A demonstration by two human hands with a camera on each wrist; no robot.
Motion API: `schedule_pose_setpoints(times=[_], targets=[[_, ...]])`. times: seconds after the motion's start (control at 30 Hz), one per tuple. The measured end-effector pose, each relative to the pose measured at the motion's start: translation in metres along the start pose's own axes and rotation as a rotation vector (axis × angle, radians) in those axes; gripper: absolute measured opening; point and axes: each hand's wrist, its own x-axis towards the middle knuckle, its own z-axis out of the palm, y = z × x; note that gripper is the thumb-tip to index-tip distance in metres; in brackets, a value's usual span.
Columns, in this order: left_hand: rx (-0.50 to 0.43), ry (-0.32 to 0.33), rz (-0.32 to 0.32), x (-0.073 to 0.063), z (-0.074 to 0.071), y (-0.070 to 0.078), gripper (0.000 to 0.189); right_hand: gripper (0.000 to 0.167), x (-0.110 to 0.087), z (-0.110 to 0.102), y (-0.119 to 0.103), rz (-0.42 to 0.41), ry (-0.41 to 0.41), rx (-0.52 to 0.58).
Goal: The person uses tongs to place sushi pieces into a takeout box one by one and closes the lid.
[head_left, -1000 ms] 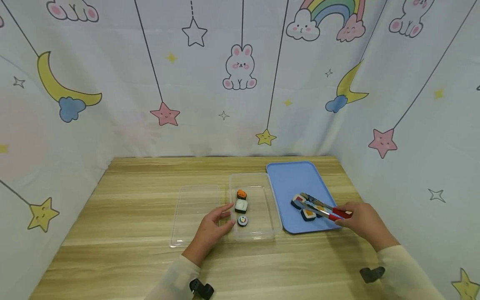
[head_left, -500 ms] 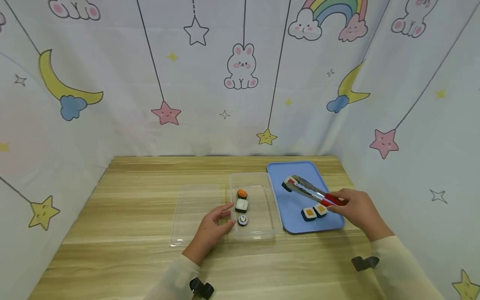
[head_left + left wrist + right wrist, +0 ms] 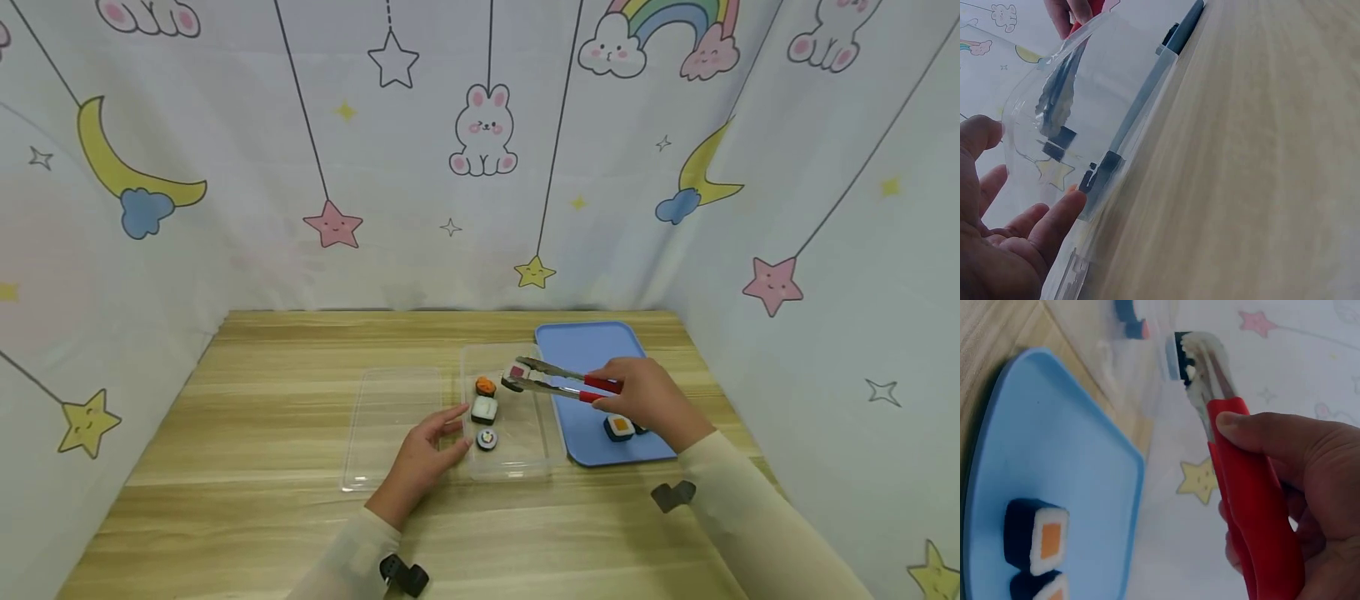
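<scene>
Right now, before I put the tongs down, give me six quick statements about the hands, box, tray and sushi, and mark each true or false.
1. The right hand holds the tongs. True.
2. The tongs grip nothing. False: they grip a sushi piece with a red centre.
3. Three sushi pieces sit in the clear box. True.
4. The clear lid covers the box. False: the clear lid lies flat on the table, left of the box.
5. Two pieces with orange centres lie on the blue tray. True.
6. The left hand holds a sushi piece. False: the left hand holds none.
</scene>
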Motion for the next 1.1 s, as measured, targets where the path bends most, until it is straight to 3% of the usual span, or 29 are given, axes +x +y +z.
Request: schedule_pose_setpoints(times=[0.27,0.53,0.8,1.1], targets=[[0.008,-0.007,-0.004,0.0,-0.001,0.005,0.052,0.032,0.018,0.002,-0.02,-0.087,-0.066,-0.142],[0.011,-0.005,-0.017,-0.001,-0.002,0.005,0.052,0.027,0.029,0.0,-0.036,-0.118,-0.113,-0.243],[0.016,-0.007,-0.017,-0.002,0.0,0.003,0.051,0.031,0.031,0.004,-0.04,-0.118,-0.108,-0.209],[0.006,-0.008,-0.022,-0.001,0.0,0.004,0.052,0.045,0.023,0.002,-0.019,-0.008,-0.087,-0.086]])
